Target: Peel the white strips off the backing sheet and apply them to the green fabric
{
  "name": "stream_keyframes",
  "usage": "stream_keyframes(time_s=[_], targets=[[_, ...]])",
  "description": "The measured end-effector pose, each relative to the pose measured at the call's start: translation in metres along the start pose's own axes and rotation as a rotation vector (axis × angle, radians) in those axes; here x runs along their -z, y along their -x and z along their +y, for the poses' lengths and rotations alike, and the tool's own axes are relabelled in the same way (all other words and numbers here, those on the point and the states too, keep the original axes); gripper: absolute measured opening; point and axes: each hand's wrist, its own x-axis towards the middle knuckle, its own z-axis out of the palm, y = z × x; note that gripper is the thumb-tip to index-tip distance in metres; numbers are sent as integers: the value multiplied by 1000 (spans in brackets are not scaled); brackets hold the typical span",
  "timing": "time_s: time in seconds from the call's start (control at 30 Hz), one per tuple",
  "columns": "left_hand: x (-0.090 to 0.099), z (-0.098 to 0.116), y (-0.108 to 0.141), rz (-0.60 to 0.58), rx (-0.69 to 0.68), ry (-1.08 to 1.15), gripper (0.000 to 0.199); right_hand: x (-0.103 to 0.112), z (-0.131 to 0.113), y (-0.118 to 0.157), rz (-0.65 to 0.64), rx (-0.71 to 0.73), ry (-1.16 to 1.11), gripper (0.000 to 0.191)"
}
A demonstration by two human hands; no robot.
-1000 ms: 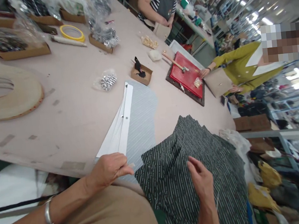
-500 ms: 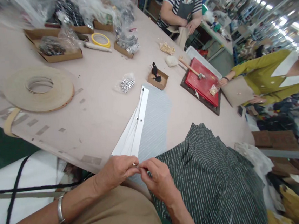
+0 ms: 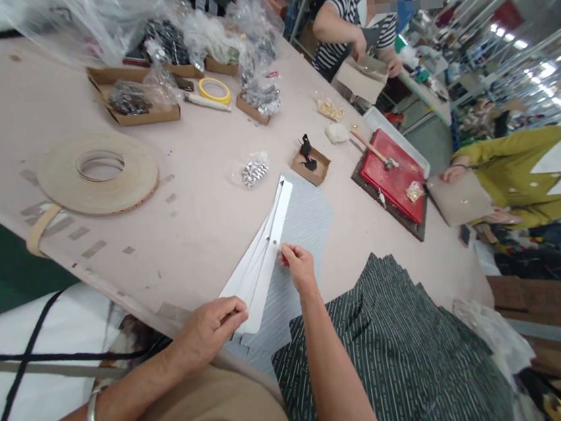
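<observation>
White strips (image 3: 276,257) lie fanned out on pale blue-grey striped cloth (image 3: 310,211), with small metal snaps near their middle. My left hand (image 3: 228,316) is pinched closed at the near end of the strips; anything between its fingertips is too small to make out. Beside the snaps, at the right edge of the top strip, my right hand (image 3: 298,265) has its fingertips pressed together, and what they hold is hidden. Dark pinstriped cloth (image 3: 393,345) lies in a stack under and right of my right forearm.
A big tape roll (image 3: 59,175) lies at left. Beyond are a bag of silver snaps (image 3: 255,171), a small cardboard box (image 3: 312,168), bagged parts in boxes (image 3: 137,115) and a red block (image 3: 386,177) with a hammer. Two people hold beige pieces across the table.
My hands, together near the table edge before, have parted. The right one has moved forward to the snaps; the left is at the strips' near end. The view has shifted slightly.
</observation>
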Motion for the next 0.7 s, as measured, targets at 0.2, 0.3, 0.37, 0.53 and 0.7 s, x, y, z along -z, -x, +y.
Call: stream_keyframes(time_s=[0.2,0.3,0.37,0.53,0.7], targets=[[1,-5,5,20,25,-19,26,-8,-6,-18,-38,17,110,31],[-1,-6,5,13,16,28,25,-10,-9,-22,-63,23,188,27],[-1,-6,4,2,0,54,25,-9,-10,-25,-60,7,233,29],[2,-4,1,14,-108,44,20,1,-11,-30,-2,-41,343,55],[0,-11,1,38,-184,-23,23,-5,-13,-13,48,48,462,65]])
